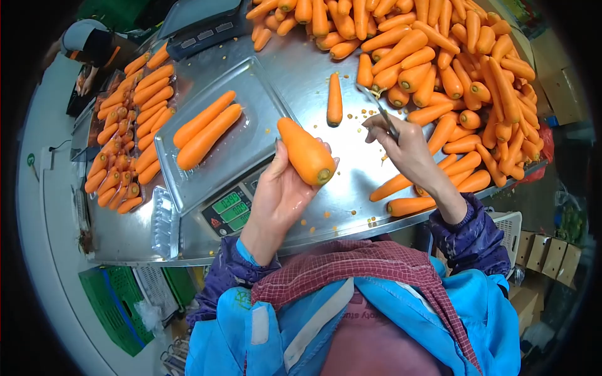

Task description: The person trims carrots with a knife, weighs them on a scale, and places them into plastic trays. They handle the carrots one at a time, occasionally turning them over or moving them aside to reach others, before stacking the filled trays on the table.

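My left hand (280, 199) is closed round a thick carrot (305, 152), its cut top end facing down and right. In my right hand (407, 147) is a small knife (385, 117), with its blade pointing up and left toward the carrot pile. One loose carrot (335, 100) lies on the metal table between the hands and the pile. To the left, two carrots (209, 136) rest in a clear tray on the scale's metal platform (256, 75). The scale's green display (231, 210) is lit beside my left wrist.
A large carrot pile (464, 69) covers the table's right and back. Packed carrot trays (135, 125) stand at the left, near an empty clear tray (165, 222). Another scale (207, 31) stands behind. Part of another person (94, 47) shows at upper left. Green crates (116, 307) stand below.
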`<state>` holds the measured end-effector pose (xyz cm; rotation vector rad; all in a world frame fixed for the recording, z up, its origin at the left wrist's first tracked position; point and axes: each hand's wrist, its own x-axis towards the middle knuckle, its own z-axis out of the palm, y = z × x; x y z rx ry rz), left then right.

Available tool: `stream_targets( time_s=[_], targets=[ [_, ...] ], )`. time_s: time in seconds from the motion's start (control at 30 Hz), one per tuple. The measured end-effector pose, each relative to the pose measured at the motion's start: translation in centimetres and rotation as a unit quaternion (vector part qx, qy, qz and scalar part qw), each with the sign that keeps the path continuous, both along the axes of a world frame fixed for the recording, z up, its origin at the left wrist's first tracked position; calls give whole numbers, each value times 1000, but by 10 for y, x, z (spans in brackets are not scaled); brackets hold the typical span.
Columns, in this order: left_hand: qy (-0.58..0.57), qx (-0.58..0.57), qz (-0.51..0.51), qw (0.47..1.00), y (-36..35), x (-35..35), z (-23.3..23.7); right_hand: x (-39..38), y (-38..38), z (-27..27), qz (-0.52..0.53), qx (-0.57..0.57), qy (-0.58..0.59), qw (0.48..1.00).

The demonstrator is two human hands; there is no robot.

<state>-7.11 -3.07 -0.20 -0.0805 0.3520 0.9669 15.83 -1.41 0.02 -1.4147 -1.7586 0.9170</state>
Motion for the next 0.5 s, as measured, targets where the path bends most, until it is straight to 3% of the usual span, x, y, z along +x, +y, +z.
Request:
stream_targets(
  time_s=[0.17, 0.23, 0.3, 0.43, 0.5],
  targets=[
    [-1, 20, 6, 1000, 4, 6, -5, -16, -13, 12, 47, -3, 58, 997],
    [-9, 40, 21, 999, 6, 10, -6, -24, -18, 25, 29, -97, 119, 988],
    [127, 57, 45, 989, 3, 19, -6, -33, -21, 27, 29, -146, 143, 978],
    [241, 178, 13, 954, 7, 6, -13, -52, -20, 15, 43, -118, 231, 965],
    [425, 313, -84, 845, 16, -27, -9, -46, -16, 18, 19, -242, 252, 937]
  ],
)
